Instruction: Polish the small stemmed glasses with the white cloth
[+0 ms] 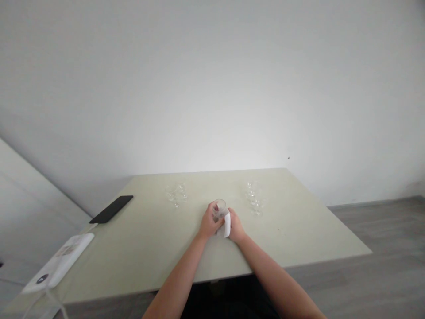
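Clear round-rimmed glass (219,207) between both hands, soft-looking white cloth (227,225) against it — middle of pale greenish table (149,239).
Left hand (208,223) gripping glass, right hand (236,227) closed on cloth — clear glassware cluster (180,193) beyond on left, second glassware cluster (251,191) on right, flat black rectangular slab (112,209) at left edge.

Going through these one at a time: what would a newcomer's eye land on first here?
Probably the hands at the middle of the pale table: the left hand holds a clear glass, the right hand a white cloth or paper beside it. Next, the flat black slab near the table's left edge, then clear glassware standing farther back.
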The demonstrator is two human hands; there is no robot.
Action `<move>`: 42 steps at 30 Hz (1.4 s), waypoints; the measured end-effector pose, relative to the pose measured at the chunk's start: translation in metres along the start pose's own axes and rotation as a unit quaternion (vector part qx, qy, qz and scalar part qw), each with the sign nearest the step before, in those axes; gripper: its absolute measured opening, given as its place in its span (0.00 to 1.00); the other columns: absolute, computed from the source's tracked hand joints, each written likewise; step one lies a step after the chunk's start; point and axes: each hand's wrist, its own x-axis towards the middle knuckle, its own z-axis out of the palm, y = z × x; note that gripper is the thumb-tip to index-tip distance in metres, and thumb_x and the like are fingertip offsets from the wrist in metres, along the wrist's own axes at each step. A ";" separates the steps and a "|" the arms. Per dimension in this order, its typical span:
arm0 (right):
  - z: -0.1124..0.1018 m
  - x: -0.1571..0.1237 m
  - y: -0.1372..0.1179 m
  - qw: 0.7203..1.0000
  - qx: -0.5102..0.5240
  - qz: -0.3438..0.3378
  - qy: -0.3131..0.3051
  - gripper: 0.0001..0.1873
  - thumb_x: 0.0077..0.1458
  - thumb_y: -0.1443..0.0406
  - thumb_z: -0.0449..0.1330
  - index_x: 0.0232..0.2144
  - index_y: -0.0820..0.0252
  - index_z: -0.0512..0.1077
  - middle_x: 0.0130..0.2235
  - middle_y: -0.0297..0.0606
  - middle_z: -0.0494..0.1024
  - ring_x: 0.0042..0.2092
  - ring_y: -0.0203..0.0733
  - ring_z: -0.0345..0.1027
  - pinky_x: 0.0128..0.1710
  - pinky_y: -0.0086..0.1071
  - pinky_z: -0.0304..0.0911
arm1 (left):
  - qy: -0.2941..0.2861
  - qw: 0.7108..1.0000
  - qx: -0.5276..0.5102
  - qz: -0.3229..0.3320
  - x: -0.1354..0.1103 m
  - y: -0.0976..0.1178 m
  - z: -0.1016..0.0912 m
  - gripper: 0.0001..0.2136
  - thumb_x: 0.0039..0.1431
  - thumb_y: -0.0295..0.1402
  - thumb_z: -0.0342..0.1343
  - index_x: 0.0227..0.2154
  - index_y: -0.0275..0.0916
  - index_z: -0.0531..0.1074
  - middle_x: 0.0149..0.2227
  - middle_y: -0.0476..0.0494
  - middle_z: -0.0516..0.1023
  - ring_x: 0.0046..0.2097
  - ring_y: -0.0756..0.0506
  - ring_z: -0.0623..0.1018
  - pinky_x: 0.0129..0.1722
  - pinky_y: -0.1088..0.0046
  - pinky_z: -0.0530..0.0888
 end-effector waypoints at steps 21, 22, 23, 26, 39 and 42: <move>-0.002 -0.004 -0.001 0.999 0.021 0.025 -0.027 0.21 0.46 0.72 0.56 0.45 0.60 0.71 0.36 0.37 0.78 0.34 0.42 0.69 0.35 0.30 0.62 | 0.049 0.920 -0.356 -0.158 0.011 -0.014 -0.009 0.22 0.50 0.49 0.60 0.41 0.38 0.67 0.38 0.43 0.77 0.40 0.45 0.77 0.39 0.69 0.71; -0.002 -0.004 -0.002 0.999 0.016 0.025 -0.030 0.20 0.45 0.73 0.56 0.44 0.60 0.71 0.35 0.37 0.78 0.34 0.42 0.69 0.34 0.30 0.62 | 0.049 0.924 -0.345 -0.158 0.011 -0.015 -0.008 0.22 0.48 0.49 0.61 0.40 0.38 0.68 0.38 0.43 0.77 0.39 0.46 0.77 0.39 0.70 0.72; -0.002 -0.004 -0.002 0.999 0.010 0.027 -0.032 0.20 0.45 0.73 0.56 0.42 0.60 0.72 0.34 0.36 0.77 0.33 0.42 0.69 0.34 0.30 0.62 | 0.051 0.928 -0.332 -0.161 0.011 -0.015 -0.008 0.22 0.47 0.49 0.62 0.39 0.37 0.69 0.38 0.44 0.77 0.39 0.46 0.77 0.38 0.71 0.72; -0.002 -0.003 -0.002 0.999 0.010 0.043 -0.031 0.17 0.45 0.72 0.57 0.41 0.60 0.71 0.32 0.35 0.77 0.32 0.41 0.68 0.32 0.30 0.61 | 0.049 0.922 -0.336 -0.186 0.010 -0.013 -0.007 0.21 0.46 0.46 0.63 0.40 0.38 0.70 0.38 0.44 0.77 0.39 0.46 0.77 0.39 0.70 0.73; 0.000 -0.001 0.002 0.993 0.090 0.071 -0.005 0.12 0.46 0.67 0.60 0.36 0.61 0.71 0.31 0.33 0.74 0.32 0.40 0.66 0.31 0.29 0.60 | 0.039 0.890 -0.405 -0.207 0.010 -0.004 -0.011 0.25 0.49 0.43 0.62 0.49 0.37 0.69 0.45 0.38 0.78 0.44 0.42 0.78 0.44 0.65 0.72; 0.000 -0.001 0.003 0.993 0.095 0.075 -0.005 0.11 0.47 0.67 0.60 0.37 0.60 0.71 0.32 0.34 0.75 0.33 0.40 0.66 0.32 0.30 0.60 | 0.017 0.875 -0.438 -0.208 0.010 -0.002 -0.012 0.24 0.52 0.44 0.59 0.50 0.39 0.67 0.47 0.36 0.78 0.45 0.41 0.77 0.44 0.63 0.72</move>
